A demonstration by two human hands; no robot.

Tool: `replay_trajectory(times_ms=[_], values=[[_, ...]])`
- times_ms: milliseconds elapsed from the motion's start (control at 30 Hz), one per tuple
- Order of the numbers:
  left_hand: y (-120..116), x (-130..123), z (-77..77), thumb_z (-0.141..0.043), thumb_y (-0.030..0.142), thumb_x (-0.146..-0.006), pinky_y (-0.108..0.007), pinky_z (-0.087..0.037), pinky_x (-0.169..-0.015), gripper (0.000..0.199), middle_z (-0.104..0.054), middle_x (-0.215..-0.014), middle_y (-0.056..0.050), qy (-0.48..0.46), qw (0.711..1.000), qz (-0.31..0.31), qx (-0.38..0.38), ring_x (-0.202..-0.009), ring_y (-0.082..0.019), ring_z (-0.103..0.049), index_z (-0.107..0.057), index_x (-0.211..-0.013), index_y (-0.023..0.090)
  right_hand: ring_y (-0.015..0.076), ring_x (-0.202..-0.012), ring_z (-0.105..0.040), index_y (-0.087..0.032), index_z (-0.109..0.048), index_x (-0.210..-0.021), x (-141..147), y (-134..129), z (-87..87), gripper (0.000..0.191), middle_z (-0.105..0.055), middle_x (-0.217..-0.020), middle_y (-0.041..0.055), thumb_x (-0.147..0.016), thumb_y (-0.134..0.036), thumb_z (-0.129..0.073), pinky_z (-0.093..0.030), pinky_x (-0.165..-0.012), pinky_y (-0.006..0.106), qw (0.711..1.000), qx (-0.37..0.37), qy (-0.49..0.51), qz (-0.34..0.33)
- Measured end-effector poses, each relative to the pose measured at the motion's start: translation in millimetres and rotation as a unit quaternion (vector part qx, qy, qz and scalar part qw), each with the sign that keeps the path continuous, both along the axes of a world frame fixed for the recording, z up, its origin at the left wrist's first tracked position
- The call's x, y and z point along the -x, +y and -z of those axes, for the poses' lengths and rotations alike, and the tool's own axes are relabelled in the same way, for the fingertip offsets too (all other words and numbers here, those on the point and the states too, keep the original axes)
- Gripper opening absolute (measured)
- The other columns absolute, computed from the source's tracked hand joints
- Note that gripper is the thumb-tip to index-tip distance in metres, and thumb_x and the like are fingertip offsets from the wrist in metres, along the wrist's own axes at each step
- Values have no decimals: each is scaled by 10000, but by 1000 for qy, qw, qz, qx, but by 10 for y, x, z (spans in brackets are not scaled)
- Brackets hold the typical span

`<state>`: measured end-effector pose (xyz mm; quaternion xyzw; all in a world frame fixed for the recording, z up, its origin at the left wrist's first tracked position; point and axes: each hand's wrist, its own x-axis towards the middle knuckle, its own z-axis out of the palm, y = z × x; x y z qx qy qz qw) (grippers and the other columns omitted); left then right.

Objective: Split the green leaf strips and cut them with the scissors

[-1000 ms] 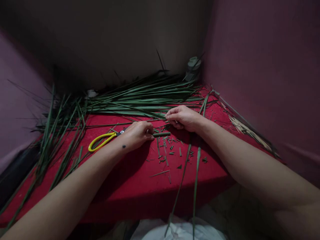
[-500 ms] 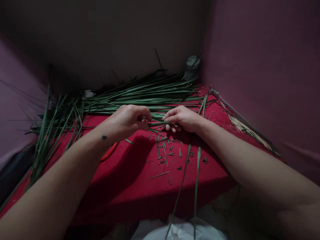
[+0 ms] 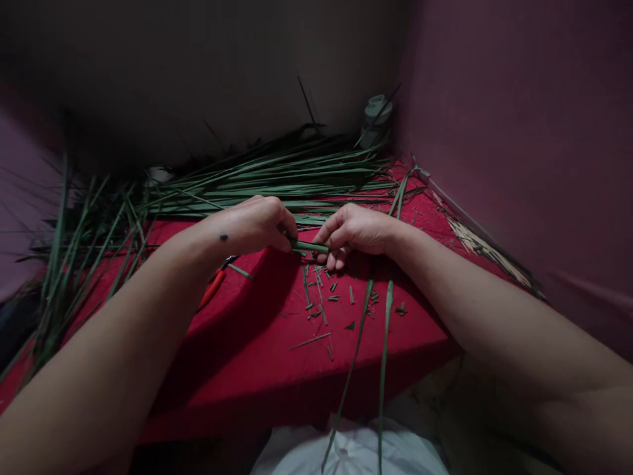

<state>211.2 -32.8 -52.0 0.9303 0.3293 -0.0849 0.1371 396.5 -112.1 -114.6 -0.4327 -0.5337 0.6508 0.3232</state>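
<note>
Between my two hands a short, folded-looking green leaf strip point(image 3: 309, 246) spans the gap. My left hand point(image 3: 264, 224) pinches its left end between thumb and fingers. At the other end my right hand point(image 3: 349, 232) grips it with thumb and index finger, the remaining fingers curled below. Beneath the hands, small green leaf scraps point(image 3: 333, 290) lie scattered on the red cloth point(image 3: 267, 369). Two long leaf strips point(image 3: 384, 349) run from under my right hand over the front edge. Partly behind my left forearm lies a red-handled tool point(image 3: 212, 288), its working end mostly hidden.
A heap of long green leaves point(image 3: 277, 175) lies along the back, with more leaves point(image 3: 54, 264) at the left. At the back right stands a pale lidded container point(image 3: 376, 119). A bundle of thin, pale sticks point(image 3: 487, 257) lies by the right wall point(image 3: 519, 145).
My left wrist has turned slightly, and the strip between the hands shows more clearly. The camera view has shifted a little, revealing more of the red-handled tool.
</note>
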Motion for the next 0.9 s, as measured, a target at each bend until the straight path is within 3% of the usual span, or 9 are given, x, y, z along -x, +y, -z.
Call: replay_trajectory(times_ms=[367,500,633,733,900], values=[[10,-17,25,-631,281,-644,-236,-280,-540,141,-568,-551,45,12,1000,1,-9,-528,-99,-441,-722,-739,231,185,-565,-672,-80,-652,-826,-2,-6,-1,299,-714,-740,103,-582,-23,-489,-574,-564,290,1000,18,4,-5],[44,3,70,-639,259,-629,-239,-260,-530,102,-563,-533,55,-18,1000,7,0,-508,-92,-421,-719,-690,243,185,-567,-674,-95,-650,-823,5,-21,-21,218,-717,-738,99,-646,-56,-530,-575,-565,296,1000,19,4,2],[43,11,90,-658,233,-612,-241,-258,-523,59,-574,-529,51,-45,999,5,-13,-506,-100,-428,-708,-639,249,171,-515,-653,-102,-671,-777,74,-36,-47,99,-708,-700,103,-718,-173,-636,-546,-476,254,999,-19,-20,27],[8,0,87,-643,227,-631,-242,-261,-520,49,-563,-515,50,-48,999,-2,-15,-504,-107,-432,-689,-621,243,133,-404,-594,-110,-660,-690,177,-45,-55,31,-671,-573,63,-695,-139,-668,-487,-367,211,994,-43,-76,73],[-79,4,63,-628,184,-642,-241,-273,-529,69,-548,-540,41,-72,997,-8,-23,-532,-111,-445,-682,-658,224,114,-347,-564,-123,-633,-639,283,-73,-73,120,-627,-485,20,-731,-75,-573,-437,-297,174,984,-74,-131,94]])
